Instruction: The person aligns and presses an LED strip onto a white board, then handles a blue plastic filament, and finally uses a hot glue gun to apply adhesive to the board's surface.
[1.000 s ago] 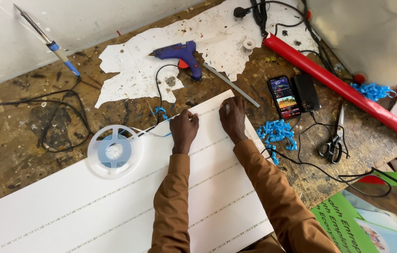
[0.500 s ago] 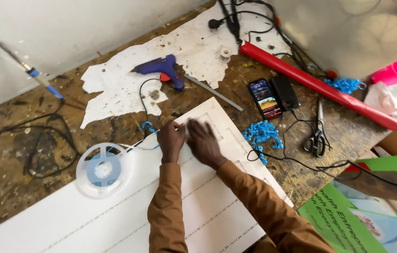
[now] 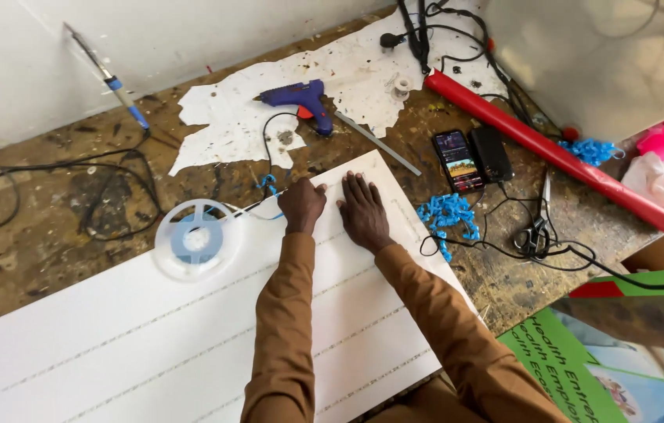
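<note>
A long white foam board (image 3: pixel 191 345) with thin strip lines lies across the near bench. The right hand (image 3: pixel 363 211) presses flat, fingers spread; the left hand (image 3: pixel 302 205) pinches the strip's far end. The white reel (image 3: pixel 195 239) on the left could snag, likely pulling the strip crooked.

A workshop, plainly a hands-on craft or sign-making space. Scarred, paint-flecked wooden counter (image 3: pixel 50 251), stained and scratched all over. Blue hot-glue gun (image 3: pixel 298 99) lying on torn white paper scraps (image 3: pixel 226 129). Blue-handled soldering iron (image 3: pixel 108 77) near the white wall. Black cables (image 3: pixel 73 196) looped across the surface. White plastic reel of strip (image 3: pixel 195 239) beside a long white foam board (image 3: pixel 151 337). Black-handled scissors (image 3: pixel 534 231), loose blue connector clips (image 3: pixel 448 215), a red rolled sheet (image 3: pixel 551 149), a metal ruler (image 3: pixel 379 145).
</note>
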